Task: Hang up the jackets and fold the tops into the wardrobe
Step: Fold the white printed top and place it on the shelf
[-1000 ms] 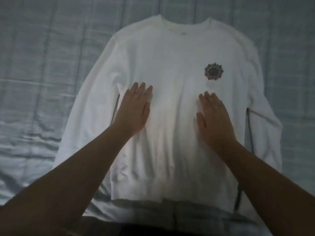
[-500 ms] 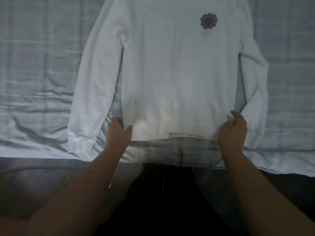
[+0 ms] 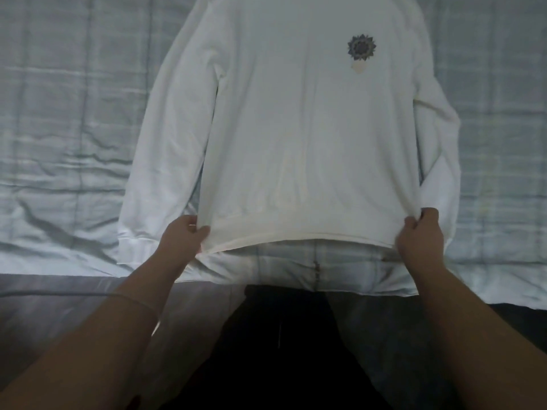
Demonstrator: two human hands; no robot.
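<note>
A white long-sleeved sweatshirt (image 3: 296, 128) with a small dark round emblem (image 3: 361, 48) on the chest lies face up on the bed, collar out of view at the top. Both sleeves lie alongside the body. My left hand (image 3: 182, 236) pinches the hem at its left corner. My right hand (image 3: 420, 233) pinches the hem at its right corner. The hem is lifted a little off the bed between the two hands.
A pale blue-grey checked bed cover (image 3: 74, 113) lies under the sweatshirt, wrinkled at the left. The bed's front edge (image 3: 296, 284) runs across just below the hem. Dark floor and my dark trousers (image 3: 281, 350) fill the bottom.
My hands slid from the sweatshirt's chest down to the hem corners and took hold of them. The hem now lifts off the bed, and the view tilted downward.
</note>
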